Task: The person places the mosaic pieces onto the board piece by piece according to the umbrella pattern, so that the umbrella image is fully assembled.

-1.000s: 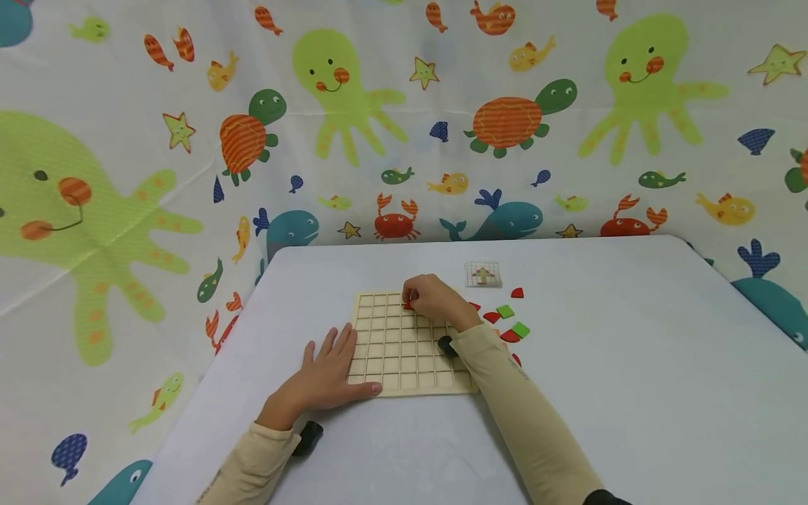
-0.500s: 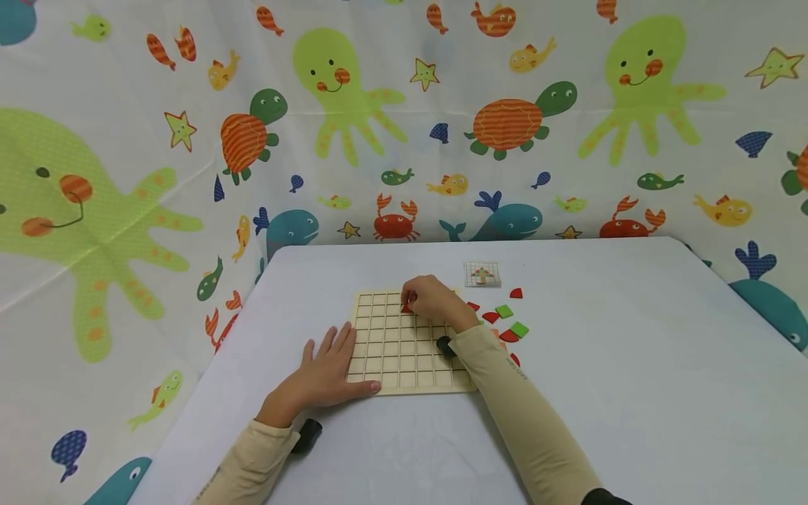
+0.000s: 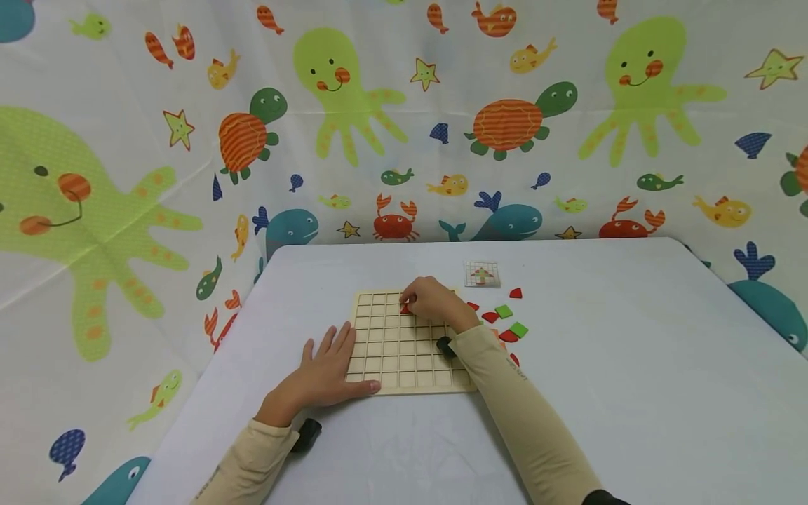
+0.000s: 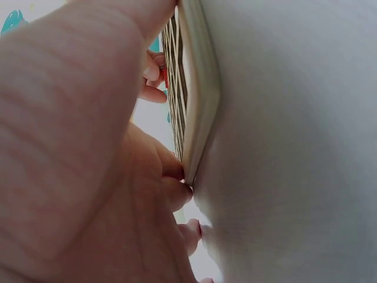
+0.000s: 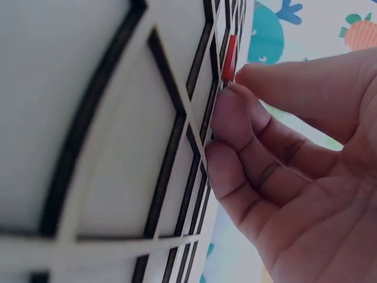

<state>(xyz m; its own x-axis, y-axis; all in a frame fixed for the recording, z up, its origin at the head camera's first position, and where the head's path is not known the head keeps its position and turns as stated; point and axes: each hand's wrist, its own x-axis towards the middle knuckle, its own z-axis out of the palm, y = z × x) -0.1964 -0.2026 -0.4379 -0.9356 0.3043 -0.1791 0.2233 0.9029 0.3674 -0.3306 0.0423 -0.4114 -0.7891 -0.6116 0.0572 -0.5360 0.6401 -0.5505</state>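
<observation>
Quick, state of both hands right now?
Left hand: open, resting against the grid board.
Right hand: closed, fingertips holding a red piece.

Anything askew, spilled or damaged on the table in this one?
Nothing stands out. The gridded board lies flat with no visible damage, the left hand resting at its edge. The loose red and green pieces to its right are scattered, but that looks like an ordinary supply.

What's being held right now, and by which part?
The right hand pinches a red piece by its edge; the left hand holds nothing, only resting against the board.
</observation>
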